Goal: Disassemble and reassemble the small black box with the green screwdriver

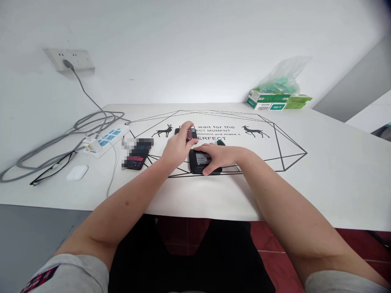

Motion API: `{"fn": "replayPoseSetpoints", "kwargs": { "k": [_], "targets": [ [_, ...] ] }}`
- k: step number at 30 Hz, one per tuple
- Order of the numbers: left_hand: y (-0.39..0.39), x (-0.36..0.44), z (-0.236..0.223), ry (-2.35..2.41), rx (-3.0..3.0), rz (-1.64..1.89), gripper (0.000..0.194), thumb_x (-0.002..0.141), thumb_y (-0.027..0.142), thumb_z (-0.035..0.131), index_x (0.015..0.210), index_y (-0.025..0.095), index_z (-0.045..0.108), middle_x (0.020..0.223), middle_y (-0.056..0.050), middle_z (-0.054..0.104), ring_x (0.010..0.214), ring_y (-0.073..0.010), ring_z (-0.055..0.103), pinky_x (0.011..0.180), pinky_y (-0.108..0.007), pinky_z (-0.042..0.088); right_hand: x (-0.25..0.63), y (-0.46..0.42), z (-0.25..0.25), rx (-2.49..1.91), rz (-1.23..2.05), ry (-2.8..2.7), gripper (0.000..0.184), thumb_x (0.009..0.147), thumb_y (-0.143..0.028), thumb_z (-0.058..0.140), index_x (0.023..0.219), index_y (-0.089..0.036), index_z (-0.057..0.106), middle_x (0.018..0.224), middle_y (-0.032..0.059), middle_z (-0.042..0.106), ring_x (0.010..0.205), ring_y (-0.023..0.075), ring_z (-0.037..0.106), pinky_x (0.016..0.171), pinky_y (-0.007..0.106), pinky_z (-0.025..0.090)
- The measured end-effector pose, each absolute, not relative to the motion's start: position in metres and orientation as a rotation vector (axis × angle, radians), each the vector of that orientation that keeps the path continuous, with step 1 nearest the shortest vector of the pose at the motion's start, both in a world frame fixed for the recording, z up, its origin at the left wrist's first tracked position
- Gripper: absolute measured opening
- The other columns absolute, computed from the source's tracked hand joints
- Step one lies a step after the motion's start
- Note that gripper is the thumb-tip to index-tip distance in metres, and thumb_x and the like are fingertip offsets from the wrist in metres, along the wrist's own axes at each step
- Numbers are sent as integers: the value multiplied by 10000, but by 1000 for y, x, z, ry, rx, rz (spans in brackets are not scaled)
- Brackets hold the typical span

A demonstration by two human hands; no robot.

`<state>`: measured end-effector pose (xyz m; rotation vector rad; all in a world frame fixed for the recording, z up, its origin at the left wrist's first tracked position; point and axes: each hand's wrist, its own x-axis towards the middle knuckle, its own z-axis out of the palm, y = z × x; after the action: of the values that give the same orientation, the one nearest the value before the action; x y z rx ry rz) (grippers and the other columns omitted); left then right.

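Near the front of the white worktop [195, 195], our partly open right hand [215, 156] holds the black, rectangular, white-labelled block [200, 160] by its edges; uneven pressure could skid it. Its label faces up, its long axis roughly left-right; we cannot tell its front. Just beyond, our left hand [179, 145] arches half-open over the smaller, flat dark piece [194, 132], also lying sideways. Whether it grips, we cannot tell; a loose pinch could slip.

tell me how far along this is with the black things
Looks done: the black device lies label up on the table, the smaller dark item just beyond it.
In hand: the right hand is on the device, the left hand on the smaller item.
Left: letting go of both, at least; further steps can't be told.
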<state>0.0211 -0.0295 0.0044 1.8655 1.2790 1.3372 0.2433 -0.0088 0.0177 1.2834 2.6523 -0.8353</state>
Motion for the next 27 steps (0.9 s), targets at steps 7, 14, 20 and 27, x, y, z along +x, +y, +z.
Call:
{"fn": "replayPoseSetpoints", "kwargs": {
  "k": [7, 14, 20, 27],
  "targets": [
    [3, 8, -13, 1330, 1059, 1335, 494, 972, 137, 729, 1264, 309, 370, 941, 36, 679, 694, -146, 792, 736, -315, 688, 241, -11, 18, 1315, -793, 2644, 1246, 665, -767, 874, 1720, -309, 395, 1655, 138, 545, 1556, 477, 426, 1288, 629, 409],
    [11, -1, -13, 1312, 926, 1259, 502, 944, 96, 721, 1211, 302, 350, 901, 51, 672, 691, -160, 813, 733, -318, 702, 244, -10, 19, 1312, -822, 2630, 1271, 676, -713, 879, 1748, -281, 349, 1724, 122, 491, 1589, 471, 402, 1316, 634, 392],
    [8, -2, -4, 1382, 931, 1162, 547, 916, 32, 713, 1239, 288, 352, 889, 50, 660, 742, -176, 826, 796, -325, 694, 241, -15, 21, 1240, -814, 2681, 1211, 668, -420, 849, 1753, -242, 342, 1804, 108, 394, 1636, 463, 376, 1348, 616, 380],
    [12, -9, -4, 1393, 942, 1021, 646, 861, 43, 805, 1272, 265, 359, 897, 16, 690, 762, -225, 836, 764, -339, 688, 237, -16, 20, 1231, -881, 2666, 1308, 604, -465, 938, 1749, -233, 348, 1802, 138, 391, 1672, 470, 332, 1388, 616, 319]
  ]
}}
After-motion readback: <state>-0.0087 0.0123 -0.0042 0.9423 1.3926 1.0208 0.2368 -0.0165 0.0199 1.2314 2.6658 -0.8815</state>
